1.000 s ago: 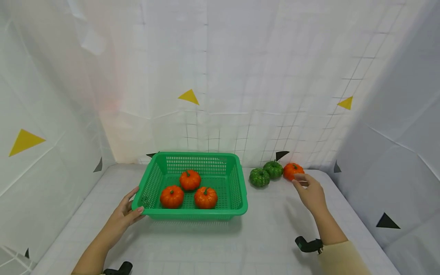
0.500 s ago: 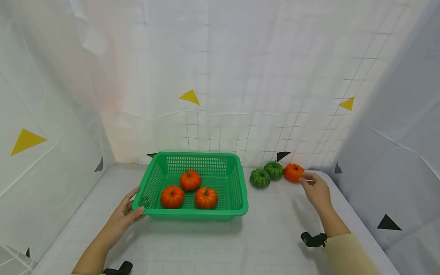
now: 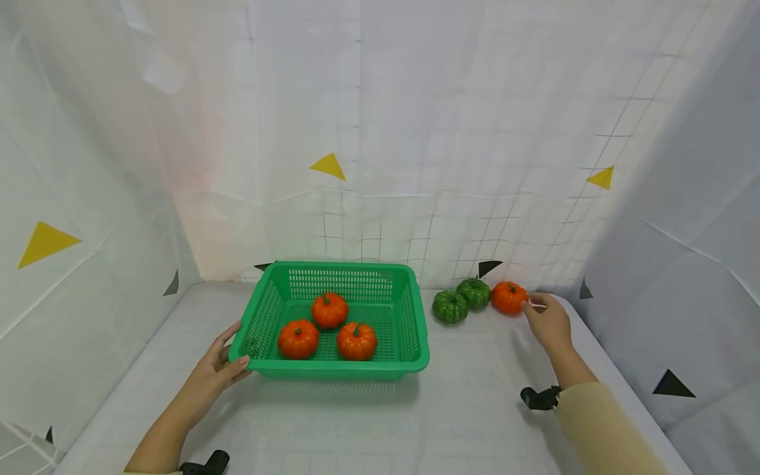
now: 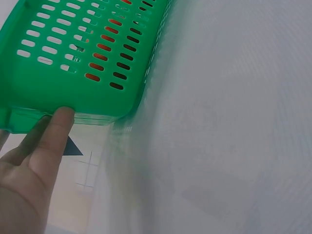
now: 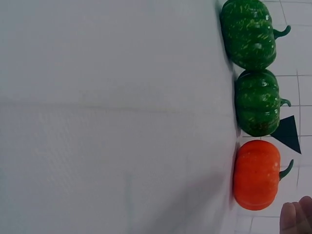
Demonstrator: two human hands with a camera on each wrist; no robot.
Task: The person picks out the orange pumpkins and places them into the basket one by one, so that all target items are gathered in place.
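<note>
My left hand (image 3: 208, 373) grips the green plastic basket (image 3: 332, 367) at its front left corner, thumb on the front rim and fingers along the left side. In the left wrist view, fingers (image 4: 56, 131) press close against the basket's slotted wall (image 4: 58, 87). Inside lie three small orange pumpkins, a back one (image 3: 330, 310), a left one (image 3: 298, 339) and a right one (image 3: 357, 341). Far right, my right hand (image 3: 549, 323) is beside another orange pumpkin (image 3: 508, 298), holding nothing. Its fingertips (image 5: 288, 214) show just off that pumpkin in the right wrist view.
Two green pumpkins, one nearer (image 3: 450, 307) and one farther (image 3: 474, 293), sit in a row with the orange one, right of the basket. White sheeting with grid lines (image 3: 386, 132) walls the table (image 3: 368, 429) at the back and sides.
My right hand has shifted right, from in front of the lone orange pumpkin to its right side. The left hand, basket and pumpkins stay as they were.
</note>
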